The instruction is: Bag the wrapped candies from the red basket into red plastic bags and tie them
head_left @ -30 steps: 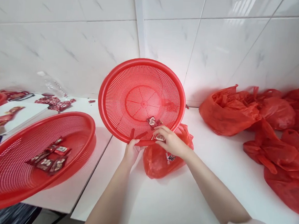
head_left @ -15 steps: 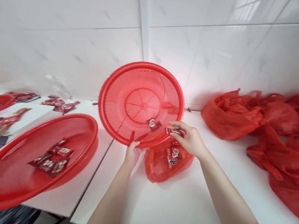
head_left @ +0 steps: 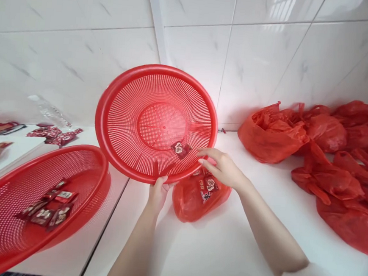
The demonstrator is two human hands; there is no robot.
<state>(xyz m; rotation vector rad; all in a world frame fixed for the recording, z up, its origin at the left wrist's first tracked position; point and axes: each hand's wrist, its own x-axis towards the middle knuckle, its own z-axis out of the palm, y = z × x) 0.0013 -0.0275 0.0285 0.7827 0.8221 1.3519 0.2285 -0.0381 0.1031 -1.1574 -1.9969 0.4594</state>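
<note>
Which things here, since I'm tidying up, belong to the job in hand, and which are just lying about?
In use:
- tilted basket, held by left hand
- inside packets
- right hand, by its rim
- lower red bag with packets

Seemingly just lying about:
- clear bottle
- wall-side packets
- right-side red bags
- left-side basket of packets

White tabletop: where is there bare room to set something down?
Between the forearms, on the near side of the small bag; also between the right forearm and the heaped bags. Crowded: left, under the tilted basket.
</note>
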